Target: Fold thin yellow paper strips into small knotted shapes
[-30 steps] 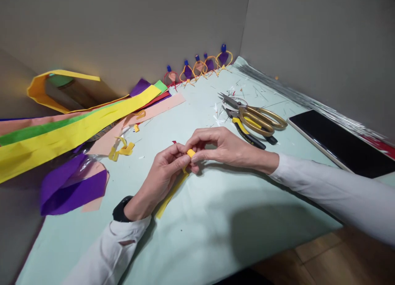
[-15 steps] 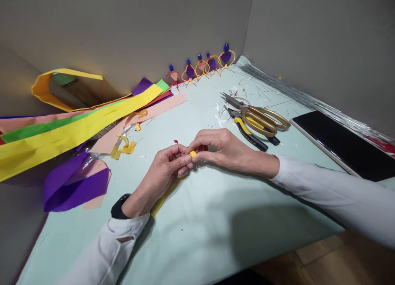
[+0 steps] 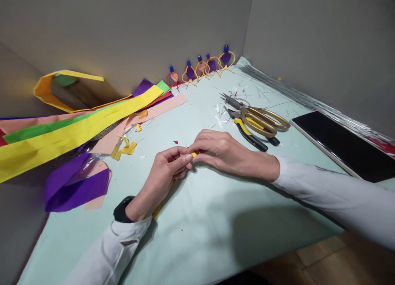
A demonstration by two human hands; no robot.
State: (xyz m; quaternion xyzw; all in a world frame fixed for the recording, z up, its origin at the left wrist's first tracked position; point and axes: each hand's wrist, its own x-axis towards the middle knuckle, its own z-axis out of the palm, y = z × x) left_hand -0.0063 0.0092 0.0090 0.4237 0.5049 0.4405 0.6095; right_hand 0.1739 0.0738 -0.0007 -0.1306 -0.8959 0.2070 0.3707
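My left hand [image 3: 171, 165] and my right hand [image 3: 217, 151] meet over the middle of the table, fingertips touching. Between their pinched thumbs and forefingers sits a small piece of yellow strip [image 3: 194, 155]; most of it is hidden by the fingers. A longer yellow length [image 3: 156, 211] runs beneath my left hand and wrist, mostly covered; whether it joins the pinched piece I cannot tell. A tiny red scrap [image 3: 175, 142] lies just beyond my left fingers. Yellow offcuts [image 3: 125, 148] lie to the left of my hands.
Gold-handled scissors [image 3: 262, 119] lie across yellow-and-black pliers [image 3: 249, 136]. A dark-screened tablet [image 3: 342, 147] is at right, beside a bundle of wires [image 3: 296, 93]. Several small looped figures [image 3: 190, 72] lean against the back wall. Coloured strips [image 3: 77, 138] and a folded purple strip [image 3: 82, 190] lie left.
My right fingers have closed further over the yellow piece, so less of it shows. My left hand has turned slightly and covers more of the yellow length below.
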